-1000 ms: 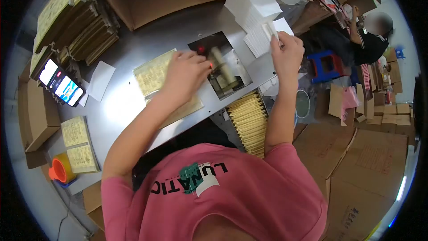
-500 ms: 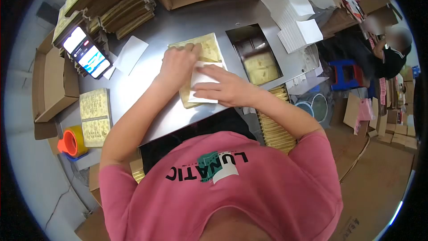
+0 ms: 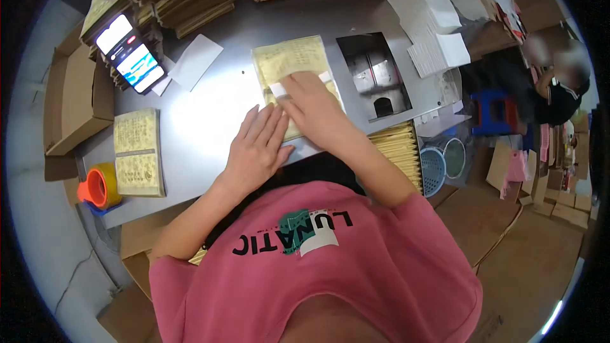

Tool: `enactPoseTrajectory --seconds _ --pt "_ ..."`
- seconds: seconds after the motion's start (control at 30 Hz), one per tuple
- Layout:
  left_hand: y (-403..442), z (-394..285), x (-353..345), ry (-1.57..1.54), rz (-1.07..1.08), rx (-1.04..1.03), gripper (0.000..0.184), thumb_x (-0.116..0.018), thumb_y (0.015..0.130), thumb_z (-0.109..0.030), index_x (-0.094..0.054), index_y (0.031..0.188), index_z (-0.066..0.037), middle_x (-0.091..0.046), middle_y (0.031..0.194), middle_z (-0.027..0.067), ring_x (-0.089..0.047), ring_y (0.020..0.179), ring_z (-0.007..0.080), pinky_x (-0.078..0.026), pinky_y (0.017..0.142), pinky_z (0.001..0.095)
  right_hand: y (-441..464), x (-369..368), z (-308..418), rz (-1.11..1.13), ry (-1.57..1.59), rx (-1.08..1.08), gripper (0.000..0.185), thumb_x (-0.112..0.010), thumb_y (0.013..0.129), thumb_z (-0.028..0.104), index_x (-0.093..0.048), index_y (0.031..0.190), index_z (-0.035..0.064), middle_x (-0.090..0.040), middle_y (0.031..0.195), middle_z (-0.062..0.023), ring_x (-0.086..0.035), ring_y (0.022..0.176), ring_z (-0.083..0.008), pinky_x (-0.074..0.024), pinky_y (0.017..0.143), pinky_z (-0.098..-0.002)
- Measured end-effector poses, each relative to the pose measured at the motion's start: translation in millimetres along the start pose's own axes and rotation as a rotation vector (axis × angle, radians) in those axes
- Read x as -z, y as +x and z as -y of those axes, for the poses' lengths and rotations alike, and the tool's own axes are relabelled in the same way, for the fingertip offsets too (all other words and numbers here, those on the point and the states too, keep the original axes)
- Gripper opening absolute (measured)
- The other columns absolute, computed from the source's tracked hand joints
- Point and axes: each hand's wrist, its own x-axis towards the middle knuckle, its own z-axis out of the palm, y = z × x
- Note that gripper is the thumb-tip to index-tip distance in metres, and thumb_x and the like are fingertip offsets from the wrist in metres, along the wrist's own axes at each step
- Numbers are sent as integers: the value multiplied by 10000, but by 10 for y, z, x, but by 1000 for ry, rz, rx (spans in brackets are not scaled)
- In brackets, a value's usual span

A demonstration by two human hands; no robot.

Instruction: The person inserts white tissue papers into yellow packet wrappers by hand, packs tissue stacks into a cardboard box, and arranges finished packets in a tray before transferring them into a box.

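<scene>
A flat pack of yellow printed paper lies on the metal tabletop in front of me. Across its middle runs a white paper band, largely covered by my right hand. The fingers of that hand are bent together over the band and pressed on it; the fingertips are partly hidden. My left hand lies flat at the lower left edge of the pack, with fingers stretched out and nothing gripped. The fingertips of my left hand touch or nearly touch the pack near the band.
To the right is a dark rectangular opening in the table, with white paper stacks beyond. At left are a phone, another banded yellow pack, a tape roll and an open carton. A co-worker sits far right.
My left hand has left the pack's top and come down to its lower left edge. My right hand has moved up over the band. Yellow paper seen in the table opening is gone.
</scene>
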Motion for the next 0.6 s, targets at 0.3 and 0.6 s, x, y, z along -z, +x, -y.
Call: enactPoseTrajectory --seconds 0.3,0.6 --pt "34 80 99 -99 -5 23 452 -702 804 -274 -617 1160 -9 -587 1249 149 -526 1196 301 -380 1035 439 -215 816 -606 -707 90 -484 127 -759 793 126 -695 763 20 -671 736 -59 -595 657 -159 -460 629 -267" --pt "538 113 61 -95 -133 155 125 -670 800 -97 -623 910 -57 -603 862 80 -587 760 248 -449 669 354 -743 1488 -1481 -767 -384 -704 331 -673 868 342 -719 929 19 -684 973 -133 -650 830 -287 -488 741 -367"
